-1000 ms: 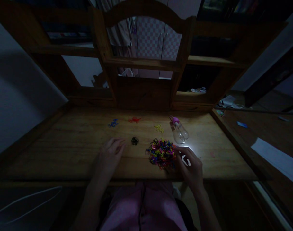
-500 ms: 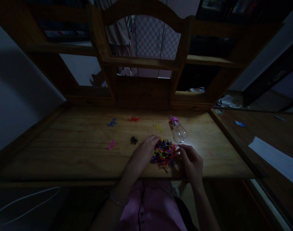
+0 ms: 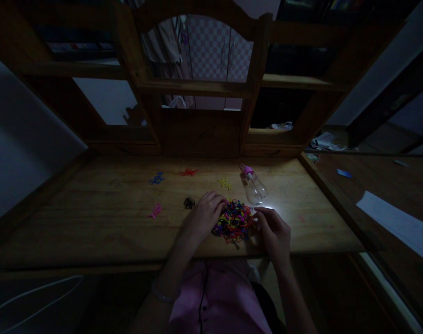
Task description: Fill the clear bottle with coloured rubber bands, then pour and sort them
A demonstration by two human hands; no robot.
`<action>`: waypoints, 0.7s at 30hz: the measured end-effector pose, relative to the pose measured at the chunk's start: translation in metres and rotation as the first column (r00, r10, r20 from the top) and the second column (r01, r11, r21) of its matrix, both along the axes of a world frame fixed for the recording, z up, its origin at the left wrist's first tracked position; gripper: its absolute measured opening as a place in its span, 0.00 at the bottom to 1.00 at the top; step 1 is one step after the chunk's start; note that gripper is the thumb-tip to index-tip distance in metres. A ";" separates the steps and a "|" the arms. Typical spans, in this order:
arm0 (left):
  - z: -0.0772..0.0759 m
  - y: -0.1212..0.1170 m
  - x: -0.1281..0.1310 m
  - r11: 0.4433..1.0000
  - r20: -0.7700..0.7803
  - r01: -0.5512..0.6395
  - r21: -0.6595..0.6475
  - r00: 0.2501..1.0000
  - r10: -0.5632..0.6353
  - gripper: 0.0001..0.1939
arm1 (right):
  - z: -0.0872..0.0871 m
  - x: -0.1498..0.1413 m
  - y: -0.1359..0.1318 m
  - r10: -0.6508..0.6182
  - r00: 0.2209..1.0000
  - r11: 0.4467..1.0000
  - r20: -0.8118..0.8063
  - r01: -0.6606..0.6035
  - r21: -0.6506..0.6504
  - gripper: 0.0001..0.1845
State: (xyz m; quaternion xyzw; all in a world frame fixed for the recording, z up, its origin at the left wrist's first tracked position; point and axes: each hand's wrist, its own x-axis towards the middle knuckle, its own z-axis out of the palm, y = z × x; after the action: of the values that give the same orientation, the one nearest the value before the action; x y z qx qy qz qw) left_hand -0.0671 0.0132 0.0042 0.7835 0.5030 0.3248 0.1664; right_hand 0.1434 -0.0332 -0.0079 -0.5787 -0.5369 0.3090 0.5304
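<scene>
A heap of small, many-coloured rubber bands [image 3: 235, 221] lies on the wooden desk between my hands. My left hand [image 3: 207, 212] rests along the heap's upper left edge, its fingers bent and close together. Whatever its fingertips hold, if anything, is hidden. At the heap's right edge is my right hand [image 3: 274, 230], with thumb and forefinger closed near the bands; what is between them is too small and dark to make out. Small separate groups lie beyond: black bands [image 3: 189, 202], pink bands [image 3: 156, 210], blue bands [image 3: 157, 178], red bands [image 3: 189, 172] and yellow bands [image 3: 225, 183].
A clear bottle [image 3: 256, 188] with a pink cap lies just beyond the heap. A wooden shelf unit [image 3: 201, 134] rises at the desk's back. On the right, a lower brown surface [image 3: 368, 178] holds a white sheet [image 3: 395, 222] and a blue card [image 3: 343, 173].
My left hand has shifted slightly left and back along the heap's edge. The right hand stays nearly in place at the heap. The whole view has moved a little.
</scene>
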 end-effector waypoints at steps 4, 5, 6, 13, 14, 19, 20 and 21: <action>0.008 -0.002 -0.001 0.997 0.135 -0.040 -0.060 0.990 0.048 0.07 | -0.001 0.000 0.000 -0.005 1.000 1.000 -0.015 0.005 0.005 0.10; 0.010 -0.002 -0.002 0.995 0.179 -0.050 -0.089 0.982 0.065 0.07 | -0.001 0.000 0.000 -0.004 1.000 1.000 -0.016 0.004 0.006 0.10; 0.011 -0.003 -0.002 0.991 0.225 -0.053 -0.125 0.971 0.081 0.07 | -0.001 0.000 0.000 -0.003 1.000 1.000 -0.015 0.003 0.007 0.10; 0.010 -0.006 -0.005 0.955 0.473 0.004 -0.297 0.869 0.143 0.09 | 0.003 -0.001 0.000 -0.004 1.000 1.000 -0.006 0.004 -0.001 0.09; 0.010 -0.006 -0.005 0.952 0.496 0.010 -0.305 0.855 0.150 0.10 | 0.002 -0.001 0.000 -0.003 1.000 1.000 -0.005 0.003 0.003 0.09; 0.009 -0.006 -0.008 0.939 0.580 0.006 -0.344 0.788 0.207 0.11 | -0.002 0.001 0.002 -0.003 1.000 1.000 0.005 0.003 0.020 0.10; 0.010 -0.007 -0.008 0.937 0.594 0.004 -0.349 0.775 0.217 0.12 | -0.001 0.001 0.001 -0.009 1.000 1.000 0.010 0.009 0.018 0.10; 0.012 -0.008 -0.009 0.937 0.608 0.005 -0.349 0.762 0.223 0.12 | 0.001 -0.001 -0.001 -0.016 1.000 1.000 0.020 0.016 0.016 0.09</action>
State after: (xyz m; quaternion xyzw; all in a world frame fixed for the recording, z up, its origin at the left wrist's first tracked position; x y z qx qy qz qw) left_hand -0.0756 0.0052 0.0157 0.5557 0.5086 0.4918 0.4366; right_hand 0.1419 -0.0338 -0.0074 -0.5821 -0.5399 0.2946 0.5318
